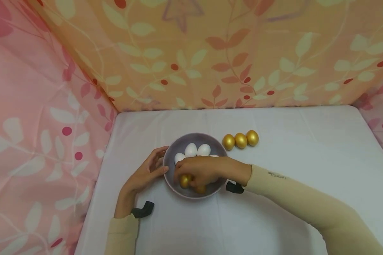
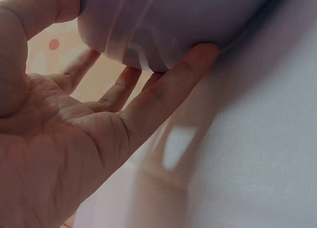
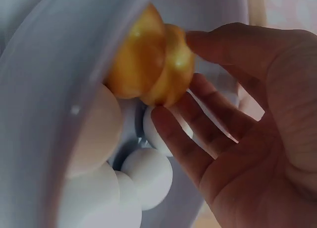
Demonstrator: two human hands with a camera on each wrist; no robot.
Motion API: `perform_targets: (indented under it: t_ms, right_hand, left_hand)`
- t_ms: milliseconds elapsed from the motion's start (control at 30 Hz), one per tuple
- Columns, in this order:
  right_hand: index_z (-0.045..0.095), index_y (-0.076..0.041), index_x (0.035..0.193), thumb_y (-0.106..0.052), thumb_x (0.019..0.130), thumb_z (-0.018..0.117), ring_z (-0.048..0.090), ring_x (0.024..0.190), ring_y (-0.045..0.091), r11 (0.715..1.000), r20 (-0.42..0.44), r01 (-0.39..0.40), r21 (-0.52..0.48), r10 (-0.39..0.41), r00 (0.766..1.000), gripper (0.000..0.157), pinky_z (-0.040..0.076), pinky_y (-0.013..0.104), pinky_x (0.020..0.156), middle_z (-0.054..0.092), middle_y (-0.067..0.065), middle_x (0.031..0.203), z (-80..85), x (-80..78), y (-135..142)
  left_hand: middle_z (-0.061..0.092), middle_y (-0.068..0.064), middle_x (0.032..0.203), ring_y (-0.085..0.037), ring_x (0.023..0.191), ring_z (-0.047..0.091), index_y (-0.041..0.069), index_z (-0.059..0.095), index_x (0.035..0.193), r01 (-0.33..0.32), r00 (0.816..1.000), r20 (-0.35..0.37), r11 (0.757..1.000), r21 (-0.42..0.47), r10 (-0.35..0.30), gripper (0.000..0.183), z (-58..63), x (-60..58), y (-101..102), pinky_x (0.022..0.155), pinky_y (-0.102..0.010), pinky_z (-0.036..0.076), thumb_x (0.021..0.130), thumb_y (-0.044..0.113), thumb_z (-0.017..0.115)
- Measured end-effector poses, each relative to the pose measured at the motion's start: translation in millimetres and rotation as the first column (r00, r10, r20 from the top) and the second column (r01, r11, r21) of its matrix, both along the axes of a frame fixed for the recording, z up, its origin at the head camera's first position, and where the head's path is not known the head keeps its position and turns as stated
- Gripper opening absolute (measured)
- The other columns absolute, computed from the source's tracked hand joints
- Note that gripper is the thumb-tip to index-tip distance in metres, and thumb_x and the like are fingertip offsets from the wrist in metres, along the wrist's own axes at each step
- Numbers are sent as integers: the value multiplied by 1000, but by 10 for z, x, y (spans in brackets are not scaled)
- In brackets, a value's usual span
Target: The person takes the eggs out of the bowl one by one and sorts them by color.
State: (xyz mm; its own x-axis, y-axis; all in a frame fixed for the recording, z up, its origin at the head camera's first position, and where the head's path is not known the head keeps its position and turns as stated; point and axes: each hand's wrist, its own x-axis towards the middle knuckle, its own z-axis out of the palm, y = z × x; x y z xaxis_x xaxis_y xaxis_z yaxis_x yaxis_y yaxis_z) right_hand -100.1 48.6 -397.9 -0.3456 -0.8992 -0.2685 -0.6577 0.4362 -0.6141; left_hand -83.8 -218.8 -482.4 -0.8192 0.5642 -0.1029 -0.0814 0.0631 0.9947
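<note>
A grey-purple bowl [image 1: 196, 195] stands on the table, with several white eggs [image 1: 190, 150] along its far side. My left hand [image 1: 145, 173] holds the bowl at its left side. Its thumb is at the rim and its fingers [image 2: 171, 91] lie against the outer wall. Inside the bowl, my right hand [image 1: 201, 170] grips a golden egg [image 3: 177, 67] between thumb and fingertips. Another golden egg [image 3: 137, 57] lies against it in the bowl, partly hidden by the hand in the head view.
Three golden eggs [image 1: 240, 140] sit in a row on the white table [image 1: 306, 141], just right of the bowl's far edge. Patterned cloth walls [image 1: 226, 53] border the table at the back and sides. Dark wrist mounts [image 1: 143, 209] hang by both sleeves.
</note>
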Motion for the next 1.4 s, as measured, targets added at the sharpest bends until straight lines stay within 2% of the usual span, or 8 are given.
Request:
perform_targets:
  t_ms: [133, 267, 433, 667, 833, 967, 1233, 1400]
  right_hand:
    - [75, -22, 121, 10, 75, 70, 54, 111, 9, 998, 0, -16, 60, 16, 1000, 56, 49, 22, 90, 65, -7, 124, -11, 13, -36]
    - [77, -24, 117, 10, 73, 73, 54, 106, 8, 994, -27, -21, 106, 24, 999, 56, 49, 21, 87, 64, -8, 121, 4, 23, -73]
    - [76, -25, 114, 10, 76, 73, 55, 96, 10, 987, -117, -37, 155, 56, 992, 52, 47, 22, 83, 64, -6, 113, 24, 27, -120]
    - [73, -19, 111, -6, 93, 72, 55, 81, 12, 973, -263, -69, 218, 127, 956, 22, 44, 21, 74, 63, -5, 104, 1, 27, -231]
    - [71, -16, 112, -11, 95, 72, 57, 82, 11, 965, -265, -63, 254, 132, 955, 18, 46, 21, 76, 66, -7, 99, 16, 50, -292]
    - [70, -17, 117, -11, 94, 73, 57, 82, 11, 958, -238, -55, 281, 125, 963, 24, 48, 22, 77, 66, -8, 98, 16, 62, -291]
    - [70, -22, 117, -13, 86, 80, 58, 91, 10, 976, -280, -114, 184, 163, 946, 33, 47, 23, 80, 66, -7, 104, -15, 23, -299]
    - [70, -25, 124, -16, 88, 79, 57, 94, 11, 993, -218, -42, 109, 65, 974, 38, 48, 25, 82, 64, -7, 109, 24, -25, -212]
  left_hand:
    - [38, -14, 166, -43, 158, 31, 19, 32, 163, 7, 1000, 7, 1000, 11, -7, 69, -21, -5, 5, 107, -25, 50, 103, 6, 65]
    - [37, -14, 167, -43, 158, 32, 19, 33, 163, 9, 1000, 5, 1000, 10, -9, 69, -48, -7, 2, 107, -25, 50, 103, 4, 64]
    - [37, -13, 168, -39, 156, 34, 19, 32, 163, 11, 1000, -8, 1000, 15, -11, 69, -41, -15, -1, 108, -24, 49, 103, 4, 64]
    - [37, -13, 167, -21, 152, 43, 19, 30, 164, 23, 1000, -22, 1000, 15, -22, 69, -39, -16, -32, 109, -24, 49, 104, 5, 64]
    - [37, -17, 166, -14, 147, 47, 17, 29, 164, 32, 999, -29, 999, 27, -31, 69, -61, -5, -53, 106, -24, 51, 105, 3, 62]
    - [36, -17, 167, -14, 148, 47, 17, 29, 164, 49, 999, -27, 998, 41, -48, 69, -70, 1, -19, 107, -25, 51, 105, 2, 61]
    - [36, -18, 166, -14, 147, 48, 15, 29, 164, 43, 998, -49, 998, 52, -40, 69, -67, 8, -39, 109, -23, 49, 104, 0, 61]
    - [35, -18, 166, -16, 147, 48, 16, 28, 164, 52, 998, -41, 997, 59, -50, 69, -82, -4, -53, 108, -25, 50, 105, 0, 60]
